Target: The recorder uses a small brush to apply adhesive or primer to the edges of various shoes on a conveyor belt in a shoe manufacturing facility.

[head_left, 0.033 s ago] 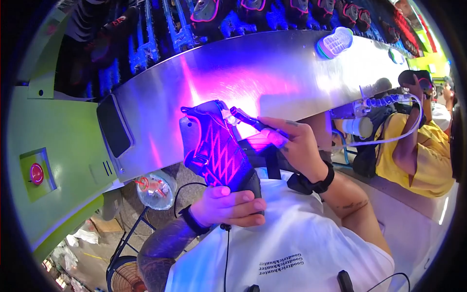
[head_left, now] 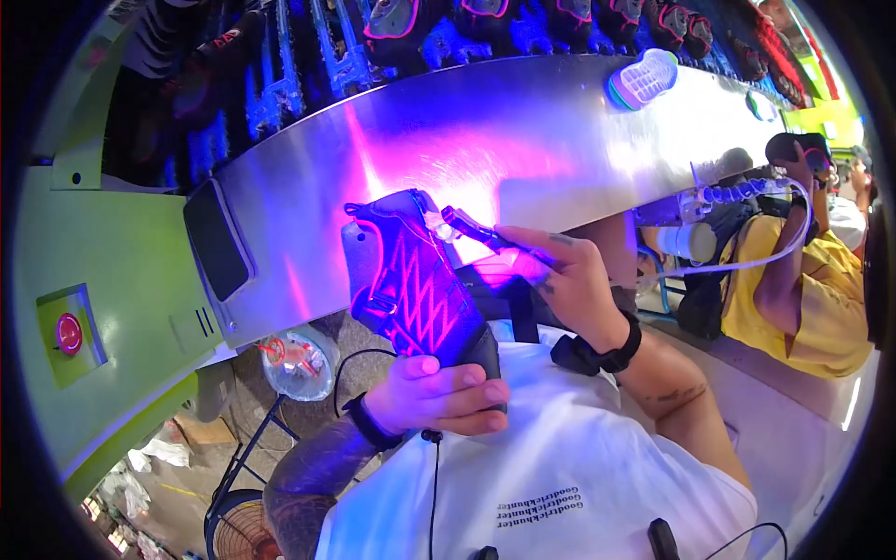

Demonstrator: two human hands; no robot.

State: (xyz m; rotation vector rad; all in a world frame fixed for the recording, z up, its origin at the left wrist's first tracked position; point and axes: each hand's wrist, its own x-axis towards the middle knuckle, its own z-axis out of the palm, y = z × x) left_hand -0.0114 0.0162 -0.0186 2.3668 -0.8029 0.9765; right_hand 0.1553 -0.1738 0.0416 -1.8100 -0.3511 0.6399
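Note:
My left hand is wrapped round the toe end of a dark shoe with pink crisscross lines. The shoe is tilted, its ankle opening pointing away from me, above the near edge of a metal table. In my right hand is a slim, dark-handled brush, gripped by fingers pressed together. Its pale tip lies against the shoe's edge near the ankle opening. Purple-pink light covers both the shoe and the table behind it. The side of the shoe facing away is hidden.
A pale shoe sole lies on the table's far right. Beyond the table runs a row of dark shoes among blue racks. At left is a green machine panel with a red button. A person in yellow works at right.

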